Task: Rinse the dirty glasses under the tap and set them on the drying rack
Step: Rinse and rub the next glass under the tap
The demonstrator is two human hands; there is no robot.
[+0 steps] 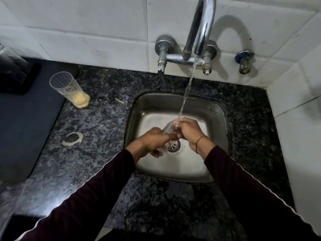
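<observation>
In the centre of the frame, a clear glass (168, 131) lay tilted over the steel sink (217, 122), its open end raised toward the stream of water (186, 91) that fell from the chrome tap (201, 26) at the top. The left hand (152, 141) curled round the lower part of the glass, just above the drain (174, 145). The right hand (188, 130) gripped the glass near its rim, fingers bent over it where the water struck. What the glass held could not be made out.

In the upper left of the frame, a second glass (67, 87) stood on the dark speckled surface (104, 122), well apart from the sink, with a little yellow liquid at its bottom and a pale puddle around its base. Lower on the surface, a pale ring stain (73, 139) marked the stone.
</observation>
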